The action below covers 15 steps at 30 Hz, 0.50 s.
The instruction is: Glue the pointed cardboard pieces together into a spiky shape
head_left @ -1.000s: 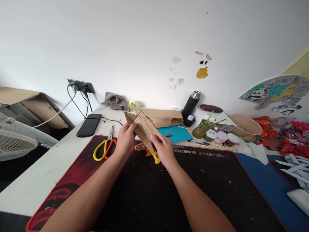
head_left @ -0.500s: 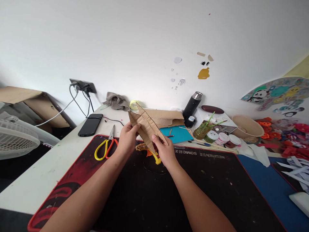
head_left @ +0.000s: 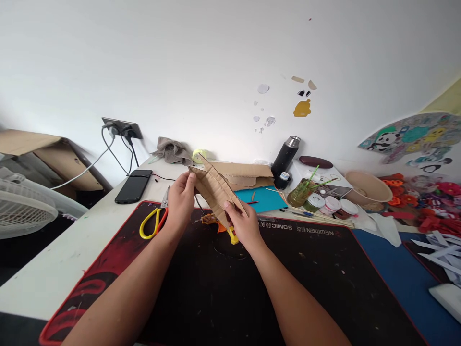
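Note:
Between my hands, above the dark mat, is a brown piece of cardboard (head_left: 213, 188) with creases and pointed upper corners. My left hand (head_left: 181, 199) pinches its upper left corner between thumb and fingers. Lower down, my right hand (head_left: 244, 225) grips the right side, thumb on the near face. Behind and below the cardboard lies a yellow and orange hot glue gun (head_left: 232, 235) with a crusted tip, partly hidden by the sheet and my right hand. Scissors (head_left: 148, 224) with yellow and red-orange handles lie left of my left hand, which covers part of them.
A phone (head_left: 133, 186) rests on the white table at left, near a fan (head_left: 27, 202). Behind stand folded cardboard (head_left: 248, 174), a blue sheet (head_left: 268, 199), a black thermos (head_left: 286, 156), a glass jar (head_left: 298, 194) and paint pots (head_left: 331, 204). Paper strips (head_left: 441, 257) lie far right.
My left hand has slid left and up along the cardboard to its upper left corner, now covering more of the scissors. My right hand keeps its grip, and the sheet's angle has shifted slightly.

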Each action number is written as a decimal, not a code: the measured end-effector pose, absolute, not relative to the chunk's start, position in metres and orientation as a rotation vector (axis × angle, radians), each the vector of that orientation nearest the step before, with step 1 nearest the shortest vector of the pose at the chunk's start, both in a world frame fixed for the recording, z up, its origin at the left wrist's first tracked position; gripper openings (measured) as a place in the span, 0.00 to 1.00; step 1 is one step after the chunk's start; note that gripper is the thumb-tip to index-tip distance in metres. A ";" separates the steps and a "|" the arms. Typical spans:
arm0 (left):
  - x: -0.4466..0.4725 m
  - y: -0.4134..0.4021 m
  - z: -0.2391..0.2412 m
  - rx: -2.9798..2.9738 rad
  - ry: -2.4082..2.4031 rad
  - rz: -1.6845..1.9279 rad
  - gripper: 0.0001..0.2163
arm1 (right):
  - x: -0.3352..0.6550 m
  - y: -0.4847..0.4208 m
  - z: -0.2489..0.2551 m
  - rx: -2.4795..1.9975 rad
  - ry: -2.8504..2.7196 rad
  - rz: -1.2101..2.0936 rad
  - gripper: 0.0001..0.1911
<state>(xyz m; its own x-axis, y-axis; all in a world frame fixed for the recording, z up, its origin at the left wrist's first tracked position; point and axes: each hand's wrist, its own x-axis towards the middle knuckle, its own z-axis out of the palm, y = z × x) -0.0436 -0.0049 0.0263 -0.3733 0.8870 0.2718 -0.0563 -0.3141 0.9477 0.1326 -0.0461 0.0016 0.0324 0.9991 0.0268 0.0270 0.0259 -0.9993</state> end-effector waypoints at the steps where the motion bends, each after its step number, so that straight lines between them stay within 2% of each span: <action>1: -0.046 -0.005 0.027 1.174 1.259 1.768 0.18 | 0.133 -0.046 0.001 -1.223 -1.222 1.149 0.22; 7: -0.050 -0.005 0.026 1.186 1.303 1.765 0.18 | 0.134 -0.046 -0.001 -1.168 -1.332 1.086 0.19; 13: -0.051 0.004 0.027 0.839 1.023 1.760 0.09 | 0.135 -0.045 0.007 -1.171 -1.223 1.124 0.19; 15: -0.051 0.005 0.028 0.792 0.997 1.792 0.16 | 0.135 -0.044 0.008 -1.152 -1.160 1.157 0.20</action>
<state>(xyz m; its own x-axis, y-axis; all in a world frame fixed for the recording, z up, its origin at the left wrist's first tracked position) -0.0510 0.0051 0.0278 -0.3807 0.9194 0.0990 -0.4005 -0.2604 0.8785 0.1355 -0.0436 0.0076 0.0509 0.9972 0.0547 -0.0523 0.0574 -0.9970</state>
